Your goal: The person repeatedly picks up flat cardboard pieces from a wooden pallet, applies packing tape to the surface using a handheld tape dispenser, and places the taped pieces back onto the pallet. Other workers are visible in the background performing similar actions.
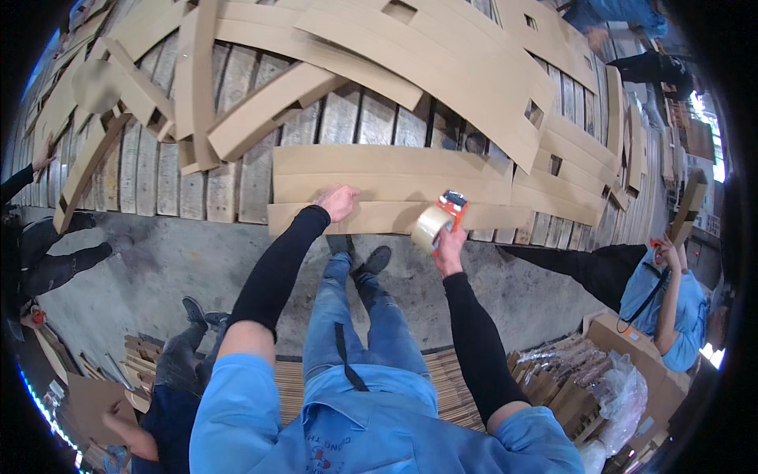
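Note:
Just in front of me a long creased cardboard piece (395, 170) lies along the near edge of the slatted wooden table, its near strip folded up. My left hand (338, 203) is closed at the edge of that strip, left of its middle; the fingertips are partly hidden. In my right hand (451, 251) is an orange tape dispenser (452, 207) with a wide roll of clear tape (431, 227). The dispenser is over the right part of the cardboard, its head pointing away from me. Whether it touches the cardboard, I cannot tell.
Large flat cardboard sheets (442, 63) and folded cardboard strips (268, 110) cover much of the wooden table (158, 186). A person in blue (663, 304) at the right holds a cardboard strip. Other people are at the left. Stacked cardboard and plastic wrap (624, 395) lie behind me.

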